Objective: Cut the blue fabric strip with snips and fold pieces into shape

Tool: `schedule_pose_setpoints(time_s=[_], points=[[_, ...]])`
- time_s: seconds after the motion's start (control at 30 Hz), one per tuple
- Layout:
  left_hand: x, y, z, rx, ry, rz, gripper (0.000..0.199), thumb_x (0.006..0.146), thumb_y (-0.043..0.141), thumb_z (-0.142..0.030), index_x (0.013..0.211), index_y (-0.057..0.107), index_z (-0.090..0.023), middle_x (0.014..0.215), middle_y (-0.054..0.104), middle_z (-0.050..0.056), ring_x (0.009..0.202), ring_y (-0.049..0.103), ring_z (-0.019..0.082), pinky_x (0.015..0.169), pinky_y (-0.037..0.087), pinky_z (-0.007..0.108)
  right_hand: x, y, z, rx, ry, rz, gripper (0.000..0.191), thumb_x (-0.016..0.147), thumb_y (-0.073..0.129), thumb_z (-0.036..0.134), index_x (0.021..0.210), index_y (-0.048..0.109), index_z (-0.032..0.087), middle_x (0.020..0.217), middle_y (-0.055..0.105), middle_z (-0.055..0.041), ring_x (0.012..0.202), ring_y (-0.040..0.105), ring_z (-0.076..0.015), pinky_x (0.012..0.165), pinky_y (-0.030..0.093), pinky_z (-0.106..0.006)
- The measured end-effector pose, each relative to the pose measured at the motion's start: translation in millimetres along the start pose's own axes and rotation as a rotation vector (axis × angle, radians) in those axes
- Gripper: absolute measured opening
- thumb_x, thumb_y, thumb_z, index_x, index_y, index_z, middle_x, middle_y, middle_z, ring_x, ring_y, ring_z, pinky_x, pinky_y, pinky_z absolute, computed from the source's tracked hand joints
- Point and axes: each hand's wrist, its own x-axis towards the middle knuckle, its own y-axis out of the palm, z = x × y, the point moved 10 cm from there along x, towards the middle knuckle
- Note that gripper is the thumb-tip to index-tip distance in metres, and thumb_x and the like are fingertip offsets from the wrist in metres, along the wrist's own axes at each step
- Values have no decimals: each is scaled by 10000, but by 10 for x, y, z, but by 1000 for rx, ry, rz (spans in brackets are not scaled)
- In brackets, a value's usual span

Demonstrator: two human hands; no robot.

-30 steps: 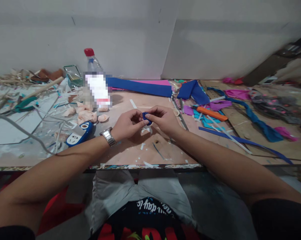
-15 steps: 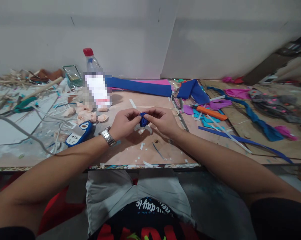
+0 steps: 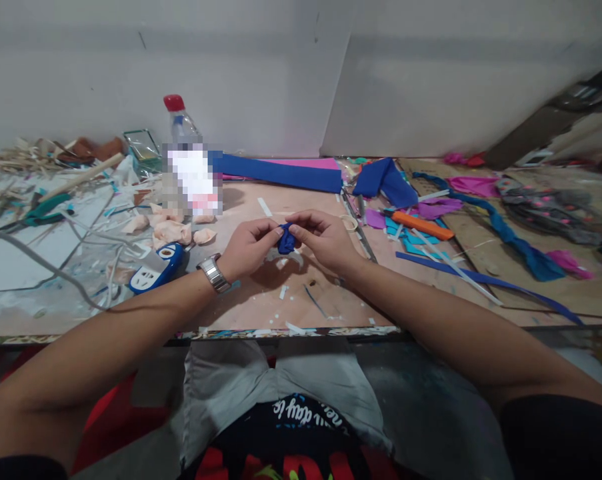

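Note:
Over the middle of the table, a small crumpled piece of dark blue crepe paper (image 3: 286, 243) is pinched between my two hands. My left hand (image 3: 249, 245), with a metal watch (image 3: 214, 273) on its wrist, grips the piece from the left with thumb and finger. From the other side, my right hand (image 3: 328, 241) holds it the same way, fingers curled. Scraps of white paper (image 3: 283, 292) lie on the table below. Behind the hands is a long folded band of blue crepe paper (image 3: 281, 173).
Peach crumpled petals (image 3: 173, 233) and a blue-white power strip (image 3: 158, 269) with cables lie left. A red-capped bottle (image 3: 183, 127) stands behind them. Green-handled pliers (image 3: 51, 210) lie farther left. On the right are an orange cutter (image 3: 423, 225), a blue strip (image 3: 481, 280) and coloured scraps.
Both hands stay in nearly the same place. The blue crepe paper piece between the fingers has turned slightly and its shape looks a little different.

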Motion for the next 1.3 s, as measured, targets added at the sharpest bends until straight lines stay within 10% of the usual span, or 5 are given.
schedule_pose_setpoints(time_s=[1.3], points=[[-15,68,19,94,-27,82,222,888,543,-263,764,698,-164,709,687,12,671,578,134,621,429,249,-33,14,136,-317,-160,29,245,853,787,351,1031,804,183,886,787,-61,784,703,-184,718,543,-312]])
